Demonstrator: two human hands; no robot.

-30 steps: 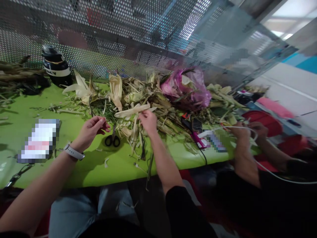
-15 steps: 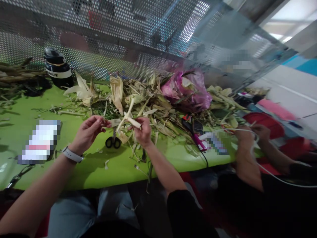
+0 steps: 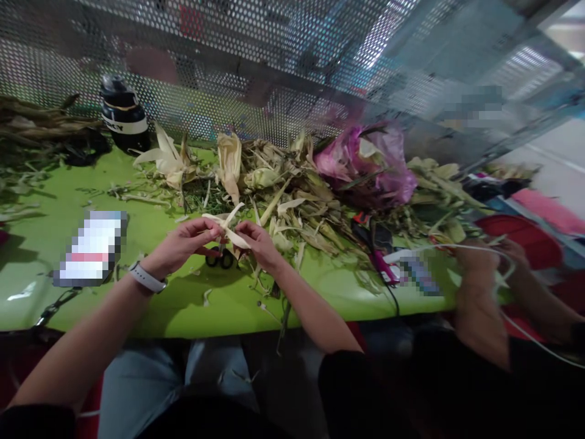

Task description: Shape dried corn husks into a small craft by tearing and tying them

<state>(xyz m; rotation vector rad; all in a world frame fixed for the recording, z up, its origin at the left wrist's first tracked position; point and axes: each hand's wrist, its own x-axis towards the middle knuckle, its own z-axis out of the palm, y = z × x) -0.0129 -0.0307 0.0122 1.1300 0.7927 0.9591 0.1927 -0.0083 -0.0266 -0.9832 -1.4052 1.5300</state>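
Note:
Both my hands meet over the green table (image 3: 192,305), pinching pale strips of dried corn husk (image 3: 227,222) between them. My left hand (image 3: 183,242), with a white watch on its wrist, grips the left end with closed fingers. My right hand (image 3: 258,242) grips the right end. Black-handled scissors (image 3: 219,258) lie on the table just under the hands. A big heap of corn husks (image 3: 292,195) spreads behind them.
A pink plastic bag (image 3: 365,160) sits on the heap. A black bottle (image 3: 124,121) stands at the back left against perforated metal mesh. A blurred flat object (image 3: 91,247) lies left. Another person's hands (image 3: 479,262) work at the right with a white cable.
My right hand drew husk strips out of the heap and brought them toward my left hand, which now pinches them too. The view shifted slightly right.

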